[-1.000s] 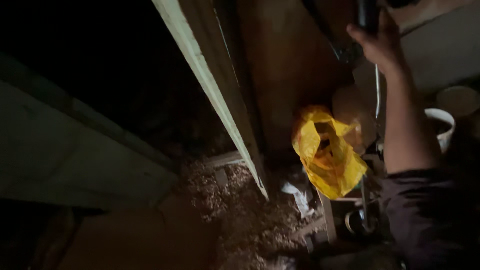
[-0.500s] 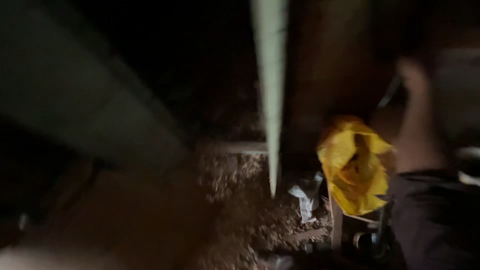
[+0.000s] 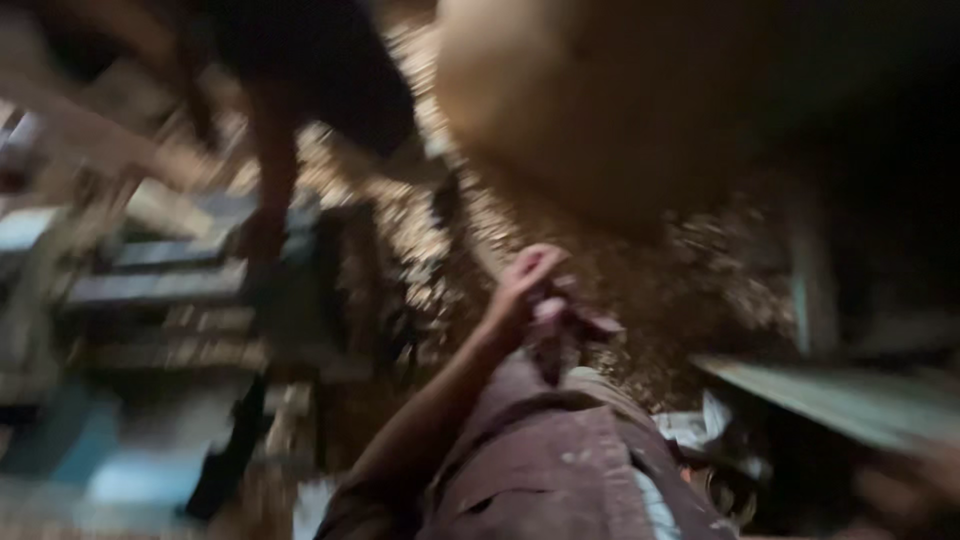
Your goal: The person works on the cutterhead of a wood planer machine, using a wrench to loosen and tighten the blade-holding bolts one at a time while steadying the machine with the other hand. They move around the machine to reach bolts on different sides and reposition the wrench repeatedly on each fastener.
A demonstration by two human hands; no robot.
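The view is heavily blurred by motion. One bare forearm rises from the bottom centre, and I take its hand to be my left hand [image 3: 528,292]. It rests at the end of a brown trouser leg [image 3: 560,460], fingers curled near a small dark shape [image 3: 562,340]. The blur hides whether the hand grips that shape. My right hand is out of sight.
Another person in dark shorts [image 3: 310,70] stands at the top left, one bare leg [image 3: 272,170] on stacked planks [image 3: 160,270]. Sawdust [image 3: 430,250] covers the floor. A large rounded tan mass [image 3: 600,100] fills the top. A pale board [image 3: 830,395] lies at the right.
The camera has swung sharply away from the upright pale plank and yellow bag. My raised right arm has left the view, and a hand on a brown trouser leg now shows.
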